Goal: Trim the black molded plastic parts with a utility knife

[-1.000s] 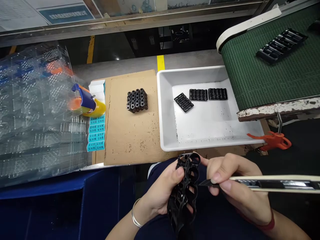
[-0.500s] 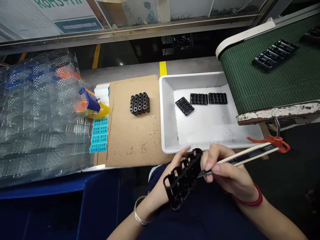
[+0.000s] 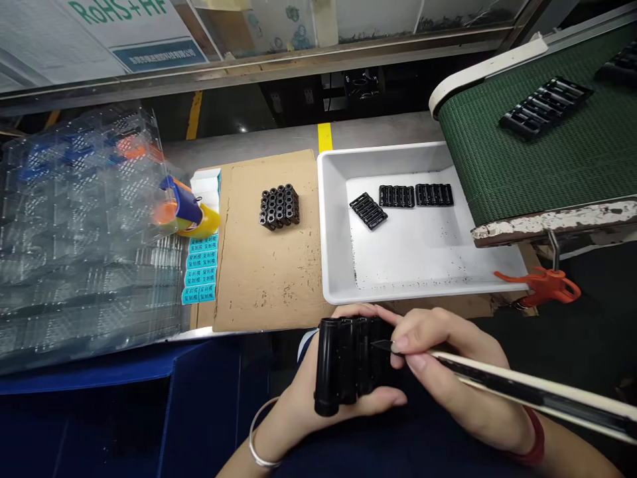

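Observation:
A black ribbed plastic part (image 3: pixel 343 362), a row of joined tubes, is gripped in my left hand (image 3: pixel 303 392), fingers behind it and thumb along its lower edge. My right hand (image 3: pixel 458 372) pinches a craft knife (image 3: pixel 527 388) with a long pale-and-black handle. The dark blade tip lies at the part's right side; whether it touches the surface I cannot tell. Beyond my hands, a white tray (image 3: pixel 326 232) holds 3 similar black parts (image 3: pixel 397 196). Left of the tray, a stacked block of black tubes (image 3: pixel 279 206) stands on a cardboard sheet (image 3: pixel 263 279).
A green conveyor belt (image 3: pixel 537 159) carries more black parts at the right, over the tray's corner. An orange-handled tool (image 3: pixel 552 285) hangs beneath it. Clear plastic trays (image 3: pixel 89 232) are piled at left, beside blue labels (image 3: pixel 200 275) and a yellow-and-blue tape roll (image 3: pixel 199 219).
My left hand has turned the black part so its tube side faces up. The knife handle has swung downward on the right, its blade still near the part.

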A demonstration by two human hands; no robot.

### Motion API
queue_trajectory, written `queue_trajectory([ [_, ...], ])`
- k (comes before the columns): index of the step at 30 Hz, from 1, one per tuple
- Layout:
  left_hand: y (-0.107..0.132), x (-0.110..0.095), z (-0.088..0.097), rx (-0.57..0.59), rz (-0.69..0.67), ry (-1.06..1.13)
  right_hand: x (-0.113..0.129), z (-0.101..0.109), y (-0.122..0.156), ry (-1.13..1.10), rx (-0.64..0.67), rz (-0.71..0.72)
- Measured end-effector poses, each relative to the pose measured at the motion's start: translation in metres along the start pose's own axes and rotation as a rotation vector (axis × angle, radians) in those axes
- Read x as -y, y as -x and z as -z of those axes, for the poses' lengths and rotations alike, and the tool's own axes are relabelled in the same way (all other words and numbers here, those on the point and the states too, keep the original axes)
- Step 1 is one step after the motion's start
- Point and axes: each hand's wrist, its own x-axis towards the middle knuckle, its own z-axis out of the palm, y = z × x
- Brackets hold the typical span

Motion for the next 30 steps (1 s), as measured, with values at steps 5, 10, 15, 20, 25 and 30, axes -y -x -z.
queue_trajectory([
  [5,0.002,-0.005,-0.001,0.015,0.038,-0.034,0.003,-0.001,-0.002,0.174,0.063,0.106],
  [10,0.003,-0.004,0.0,0.014,0.064,-0.11,0.001,0.0,-0.003,0.269,0.136,0.155],
  [15,0.005,-0.003,0.001,-0.01,0.054,-0.19,0.002,0.0,-0.004,0.317,0.15,0.154],
  [20,0.005,-0.004,0.002,-0.01,0.041,-0.219,0.006,-0.002,-0.009,0.378,0.15,0.224],
  [25,0.004,0.001,0.004,-0.036,-0.085,-0.32,0.005,-0.002,-0.008,0.407,0.168,0.239],
  [30,0.004,0.015,0.007,-0.137,-0.296,-0.364,-0.003,-0.005,-0.004,0.222,0.139,0.065],
])
